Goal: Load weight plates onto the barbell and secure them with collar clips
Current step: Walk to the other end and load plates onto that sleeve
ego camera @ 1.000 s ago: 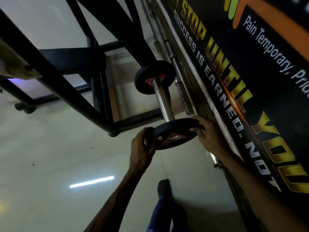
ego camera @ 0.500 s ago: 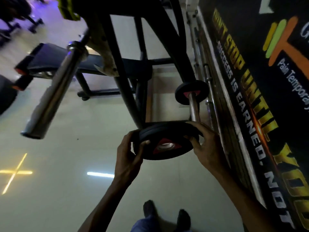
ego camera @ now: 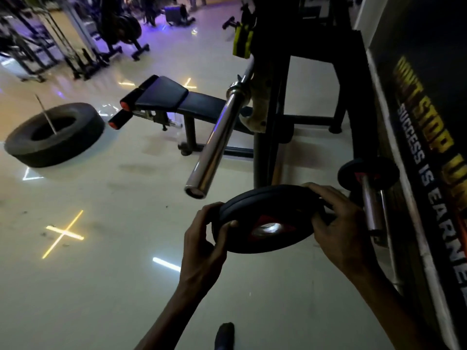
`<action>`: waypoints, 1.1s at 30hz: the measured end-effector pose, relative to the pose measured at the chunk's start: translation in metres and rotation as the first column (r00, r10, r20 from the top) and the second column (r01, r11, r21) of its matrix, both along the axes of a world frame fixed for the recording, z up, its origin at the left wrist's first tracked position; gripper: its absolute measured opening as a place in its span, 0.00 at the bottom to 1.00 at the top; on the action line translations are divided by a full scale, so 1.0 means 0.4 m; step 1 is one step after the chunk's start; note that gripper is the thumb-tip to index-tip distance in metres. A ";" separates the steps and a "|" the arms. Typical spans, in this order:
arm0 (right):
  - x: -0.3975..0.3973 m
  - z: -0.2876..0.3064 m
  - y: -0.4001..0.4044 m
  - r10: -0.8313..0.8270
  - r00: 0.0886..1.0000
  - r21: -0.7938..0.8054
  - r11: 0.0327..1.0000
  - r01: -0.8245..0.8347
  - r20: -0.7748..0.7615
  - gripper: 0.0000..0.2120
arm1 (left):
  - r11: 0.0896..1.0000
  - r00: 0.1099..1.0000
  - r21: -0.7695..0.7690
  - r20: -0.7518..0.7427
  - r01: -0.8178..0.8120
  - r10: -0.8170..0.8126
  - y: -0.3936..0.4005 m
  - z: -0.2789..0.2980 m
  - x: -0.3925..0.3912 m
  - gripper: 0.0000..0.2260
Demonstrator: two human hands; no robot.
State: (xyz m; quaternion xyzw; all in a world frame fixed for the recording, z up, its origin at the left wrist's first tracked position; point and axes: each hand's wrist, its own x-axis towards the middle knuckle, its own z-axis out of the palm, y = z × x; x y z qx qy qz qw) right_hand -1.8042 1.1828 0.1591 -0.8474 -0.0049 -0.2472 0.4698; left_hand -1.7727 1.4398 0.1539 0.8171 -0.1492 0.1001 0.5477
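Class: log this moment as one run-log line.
stage: plate carried | hands: left hand, right hand grip weight plate | barbell sleeve: bare | clips: unseen

clear: floor left of barbell sleeve (ego camera: 217, 140) | blocked: rack upright (ego camera: 267, 137) behind sleeve, banner wall (ego camera: 429, 147) at right

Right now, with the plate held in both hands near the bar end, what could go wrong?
1. The weight plate is gripped only at its rim by the left hand and right hand; a slip could drop it toward the shoe below.
2. Its centre hole sits lower than, and right of, the barbell sleeve end, so it may knock the tip instead of sliding on.
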 end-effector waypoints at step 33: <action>0.296 0.071 0.390 -0.226 0.950 -0.338 0.896 0.290 0.215 0.32 | 0.952 0.874 0.192 0.386 0.238 -0.296 0.217 0.041 0.456 0.32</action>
